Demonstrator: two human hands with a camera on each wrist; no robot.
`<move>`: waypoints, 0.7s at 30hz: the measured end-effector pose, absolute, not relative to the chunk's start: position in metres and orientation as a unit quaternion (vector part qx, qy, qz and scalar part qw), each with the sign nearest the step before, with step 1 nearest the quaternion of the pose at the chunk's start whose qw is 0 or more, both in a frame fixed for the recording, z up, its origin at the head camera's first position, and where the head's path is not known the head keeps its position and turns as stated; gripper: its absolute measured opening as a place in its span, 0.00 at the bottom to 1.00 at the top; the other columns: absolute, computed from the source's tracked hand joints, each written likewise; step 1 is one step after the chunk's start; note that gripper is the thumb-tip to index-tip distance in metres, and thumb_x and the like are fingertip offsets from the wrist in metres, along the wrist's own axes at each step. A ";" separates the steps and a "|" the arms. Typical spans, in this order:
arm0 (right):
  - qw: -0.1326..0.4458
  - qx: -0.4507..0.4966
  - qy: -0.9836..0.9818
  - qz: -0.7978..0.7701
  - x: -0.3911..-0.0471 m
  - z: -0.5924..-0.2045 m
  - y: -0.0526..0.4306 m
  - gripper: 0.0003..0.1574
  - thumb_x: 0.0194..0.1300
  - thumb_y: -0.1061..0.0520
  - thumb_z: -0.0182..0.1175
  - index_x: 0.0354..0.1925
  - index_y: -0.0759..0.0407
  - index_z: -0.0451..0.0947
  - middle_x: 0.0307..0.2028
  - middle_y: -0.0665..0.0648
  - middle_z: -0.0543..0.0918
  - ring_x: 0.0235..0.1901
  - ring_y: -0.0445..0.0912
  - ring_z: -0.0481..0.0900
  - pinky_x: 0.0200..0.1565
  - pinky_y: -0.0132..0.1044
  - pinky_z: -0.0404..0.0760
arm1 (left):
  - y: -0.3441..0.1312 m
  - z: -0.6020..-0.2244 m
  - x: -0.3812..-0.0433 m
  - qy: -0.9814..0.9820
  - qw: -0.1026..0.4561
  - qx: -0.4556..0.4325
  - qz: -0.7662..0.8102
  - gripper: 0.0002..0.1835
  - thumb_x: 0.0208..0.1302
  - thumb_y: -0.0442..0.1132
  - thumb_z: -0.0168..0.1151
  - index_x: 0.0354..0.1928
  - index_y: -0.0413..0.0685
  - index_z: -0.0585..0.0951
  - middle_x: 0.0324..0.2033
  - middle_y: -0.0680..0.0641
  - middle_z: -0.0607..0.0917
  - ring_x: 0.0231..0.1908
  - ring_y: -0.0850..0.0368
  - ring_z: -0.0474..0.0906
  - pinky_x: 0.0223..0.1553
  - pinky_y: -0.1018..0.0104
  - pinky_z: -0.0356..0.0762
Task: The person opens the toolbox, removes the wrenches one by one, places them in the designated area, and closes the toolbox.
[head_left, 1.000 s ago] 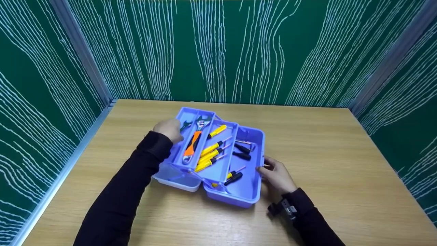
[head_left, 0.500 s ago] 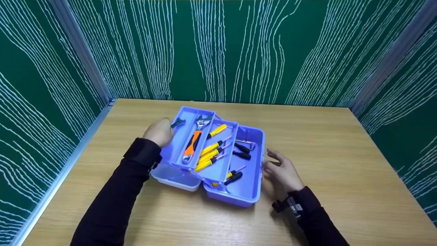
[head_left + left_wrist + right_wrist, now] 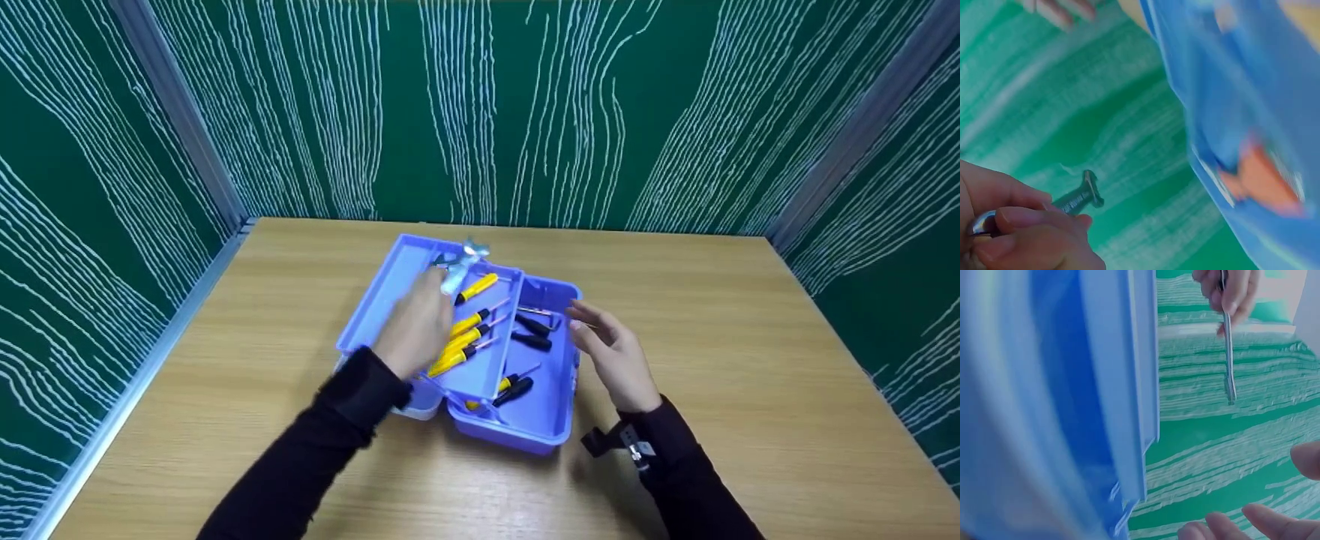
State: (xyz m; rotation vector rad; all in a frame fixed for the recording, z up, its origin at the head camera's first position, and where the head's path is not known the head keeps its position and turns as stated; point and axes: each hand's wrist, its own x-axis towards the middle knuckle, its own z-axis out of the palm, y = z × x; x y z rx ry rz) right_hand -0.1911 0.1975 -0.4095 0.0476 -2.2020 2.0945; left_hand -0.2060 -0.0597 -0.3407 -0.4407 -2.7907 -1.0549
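Note:
A silver open-end wrench (image 3: 463, 264) is gripped in my left hand (image 3: 416, 326), above the upper trays of the open blue toolbox (image 3: 540, 409). Its forked head and stamped shank (image 3: 1075, 201) stick out past my fingertips in the left wrist view. Beneath that hand, the orange-handled adjustable wrench (image 3: 1266, 177) lies in a tray; the head view mostly hides it. My right hand (image 3: 619, 364) hovers by the toolbox's right side with relaxed fingers and nothing held. Whether its fingertips touch the rim cannot be told.
Several yellow-handled screwdrivers (image 3: 480, 287) lie in the middle tray. Black-handled tools (image 3: 531, 342) lie in the deep right compartment. The toolbox stands on a wooden table (image 3: 720, 337), with green, white-lined panels (image 3: 517, 112) on three sides.
My left hand has lifted the open-end wrench out of the leftmost tray and swung it right, over the adjustable wrench. My right hand has let go of the toolbox's side and risen slightly.

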 end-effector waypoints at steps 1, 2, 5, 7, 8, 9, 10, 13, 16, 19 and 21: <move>0.045 0.021 -0.719 0.693 -0.191 -0.408 0.194 0.26 0.72 0.65 0.51 0.66 0.68 0.67 0.60 0.68 0.76 0.50 0.34 0.80 0.56 0.30 0.79 | -0.054 -0.344 -0.202 -0.921 0.078 -0.164 -0.346 0.19 0.73 0.32 0.42 0.62 0.32 0.68 0.44 0.38 0.77 0.38 0.48 0.76 0.38 0.57 0.80; 0.039 0.028 -0.715 0.698 -0.190 -0.406 0.191 0.24 0.72 0.65 0.51 0.64 0.69 0.68 0.59 0.68 0.77 0.49 0.35 0.81 0.55 0.31 0.79 | -0.048 -0.348 -0.198 -0.918 0.094 -0.182 -0.341 0.19 0.72 0.31 0.43 0.62 0.30 0.68 0.46 0.36 0.78 0.38 0.46 0.77 0.39 0.55 0.81; 0.017 0.049 -0.709 0.703 -0.190 -0.403 0.181 0.20 0.73 0.64 0.51 0.59 0.72 0.72 0.54 0.66 0.81 0.48 0.39 0.83 0.55 0.34 0.81 | -0.031 -0.360 -0.187 -0.907 0.137 -0.222 -0.330 0.21 0.70 0.29 0.45 0.62 0.27 0.68 0.50 0.33 0.78 0.41 0.44 0.79 0.45 0.53 0.83; 0.005 0.065 -0.709 0.702 -0.190 -0.403 0.175 0.19 0.73 0.63 0.51 0.56 0.75 0.74 0.51 0.66 0.82 0.47 0.41 0.84 0.54 0.36 0.82 | -0.020 -0.369 -0.182 -0.904 0.163 -0.237 -0.318 0.21 0.70 0.29 0.46 0.62 0.28 0.68 0.48 0.33 0.78 0.39 0.44 0.80 0.42 0.54 0.83; 0.000 0.071 -0.709 0.702 -0.190 -0.404 0.172 0.18 0.73 0.63 0.51 0.54 0.76 0.75 0.50 0.66 0.83 0.47 0.41 0.84 0.54 0.36 0.82 | -0.016 -0.374 -0.180 -0.902 0.171 -0.242 -0.314 0.21 0.70 0.29 0.47 0.62 0.28 0.69 0.47 0.34 0.78 0.37 0.45 0.80 0.40 0.55 0.83; -0.004 0.077 -0.708 0.702 -0.190 -0.404 0.168 0.18 0.73 0.63 0.51 0.52 0.76 0.75 0.48 0.64 0.84 0.46 0.41 0.85 0.53 0.36 0.82 | -0.011 -0.378 -0.178 -0.901 0.180 -0.248 -0.309 0.20 0.70 0.29 0.47 0.62 0.28 0.69 0.45 0.35 0.78 0.37 0.46 0.79 0.40 0.56 0.83; -0.006 0.080 -0.704 0.705 -0.190 -0.405 0.165 0.17 0.73 0.63 0.51 0.51 0.77 0.75 0.46 0.63 0.85 0.45 0.41 0.85 0.52 0.37 0.83 | -0.007 -0.382 -0.176 -0.901 0.185 -0.251 -0.301 0.20 0.70 0.29 0.47 0.62 0.28 0.69 0.44 0.36 0.78 0.36 0.47 0.79 0.39 0.57 0.83; -0.008 0.080 -0.685 0.724 -0.190 -0.408 0.157 0.14 0.72 0.65 0.50 0.46 0.78 0.75 0.39 0.59 0.85 0.40 0.41 0.85 0.48 0.36 0.85 | 0.003 -0.392 -0.170 -0.901 0.192 -0.256 -0.294 0.19 0.71 0.30 0.48 0.61 0.30 0.71 0.41 0.39 0.78 0.35 0.48 0.78 0.40 0.57 0.82; -0.002 0.064 -0.669 0.740 -0.192 -0.410 0.150 0.09 0.71 0.68 0.49 0.38 0.74 0.75 0.32 0.52 0.83 0.34 0.39 0.83 0.42 0.33 0.85 | 0.010 -0.399 -0.166 -0.899 0.201 -0.256 -0.294 0.19 0.71 0.31 0.50 0.61 0.31 0.71 0.42 0.39 0.78 0.36 0.49 0.79 0.41 0.59 0.82; -0.003 0.046 -0.664 0.746 -0.193 -0.411 0.146 0.10 0.71 0.67 0.48 0.33 0.68 0.74 0.30 0.51 0.81 0.31 0.38 0.81 0.37 0.29 0.83 | 0.014 -0.405 -0.163 -0.898 0.199 -0.254 -0.299 0.20 0.71 0.32 0.51 0.63 0.32 0.70 0.43 0.40 0.77 0.37 0.51 0.79 0.41 0.61 0.82; -0.011 0.039 -0.665 0.746 -0.193 -0.411 0.146 0.11 0.72 0.67 0.48 0.32 0.66 0.74 0.29 0.50 0.80 0.30 0.38 0.80 0.35 0.28 0.82 | 0.015 -0.406 -0.162 -0.899 0.190 -0.254 -0.301 0.21 0.72 0.32 0.50 0.64 0.32 0.69 0.43 0.41 0.77 0.38 0.52 0.78 0.42 0.63 0.81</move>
